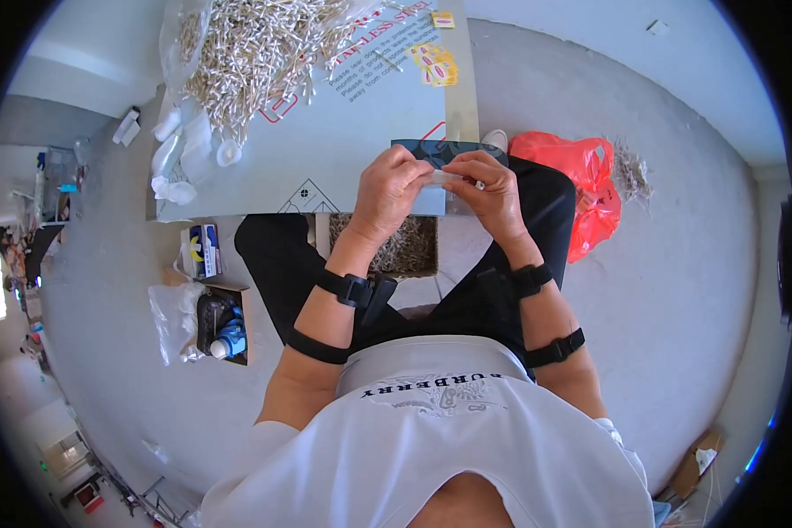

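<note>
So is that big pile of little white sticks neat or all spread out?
Spread out. The white sticks lie in a loose, tangled heap across the far end of the grey board, pointing every way.

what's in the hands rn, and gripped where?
Both hands pinch one small clear plastic packet: left hand on its left end, right hand on its right end. What is inside it cannot be told.

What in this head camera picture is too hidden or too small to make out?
- Small clear piece between left hand and right hand: mostly covered by fingers, kind unclear.
- Box of small pieces below the board: partly hidden by the left wrist.
- Pile of thin white sticks: cut off by the top edge.
</note>
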{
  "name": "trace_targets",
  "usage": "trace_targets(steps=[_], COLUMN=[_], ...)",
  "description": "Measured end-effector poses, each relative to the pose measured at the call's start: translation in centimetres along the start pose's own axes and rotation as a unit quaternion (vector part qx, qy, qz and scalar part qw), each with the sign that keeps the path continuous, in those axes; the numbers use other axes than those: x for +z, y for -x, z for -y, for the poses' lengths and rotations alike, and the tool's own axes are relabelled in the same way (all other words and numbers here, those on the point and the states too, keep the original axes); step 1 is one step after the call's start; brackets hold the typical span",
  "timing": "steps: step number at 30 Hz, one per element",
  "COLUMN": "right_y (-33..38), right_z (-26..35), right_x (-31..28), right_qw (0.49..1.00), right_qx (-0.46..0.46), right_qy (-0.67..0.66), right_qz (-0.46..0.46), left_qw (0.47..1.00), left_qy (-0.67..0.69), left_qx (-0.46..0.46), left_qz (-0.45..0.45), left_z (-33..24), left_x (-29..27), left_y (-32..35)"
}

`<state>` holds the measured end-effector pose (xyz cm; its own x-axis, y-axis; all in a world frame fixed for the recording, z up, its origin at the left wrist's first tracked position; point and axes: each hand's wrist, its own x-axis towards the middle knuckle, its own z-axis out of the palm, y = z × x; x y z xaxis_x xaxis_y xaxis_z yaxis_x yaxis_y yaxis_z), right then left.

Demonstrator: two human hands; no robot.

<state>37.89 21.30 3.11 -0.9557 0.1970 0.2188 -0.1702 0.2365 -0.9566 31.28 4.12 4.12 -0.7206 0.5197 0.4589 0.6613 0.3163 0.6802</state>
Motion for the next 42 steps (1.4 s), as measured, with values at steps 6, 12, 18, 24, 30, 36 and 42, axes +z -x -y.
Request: trace_targets(steps=[6, 12, 18, 24, 30, 36, 42], right_y=[-0.7, -2.3, -2.7, -2.3, -1.4, -1.9, -0.9], right_z=[0.5, 0.1, 0.2, 0.6, 0.3, 1.1, 0.6], right_x=[0.5, -0.3, 0.1, 1.1, 1.0, 1.2, 1.3], right_qw=[0.999, 0.995, 0.988, 0.932, 0.982, 0.948, 0.961], right_qx=[-0.035, 0.024, 0.048, -0.214, -0.098, -0.197, -0.161], right_qy=[0.032, 0.009, 0.081, 0.287, 0.154, 0.25, 0.224], right_qz=[0.002, 0.099, 0.123, 0.055, 0.04, 0.014, 0.016], left_qw=[1.0, 0.999, 0.974, 0.993, 0.988, 0.996, 0.995], left_qy=[0.007, 0.002, 0.077, -0.069, 0.111, -0.078, -0.072], left_qx=[-0.012, -0.015, -0.18, -0.024, -0.098, 0.049, 0.016], left_qz=[-0.009, 0.049, 0.117, 0.093, 0.051, 0.017, 0.06], left_z=[0.7, 0.9, 1.9, 1.5, 1.3, -0.2, 0.7], left_x=[-0.1, -0.6, -0.6, -0.5, -0.6, -1.0, -1.0], left_y=[0.1, -0.3, -0.7, -0.5, 0.1, -0.3, 0.0])
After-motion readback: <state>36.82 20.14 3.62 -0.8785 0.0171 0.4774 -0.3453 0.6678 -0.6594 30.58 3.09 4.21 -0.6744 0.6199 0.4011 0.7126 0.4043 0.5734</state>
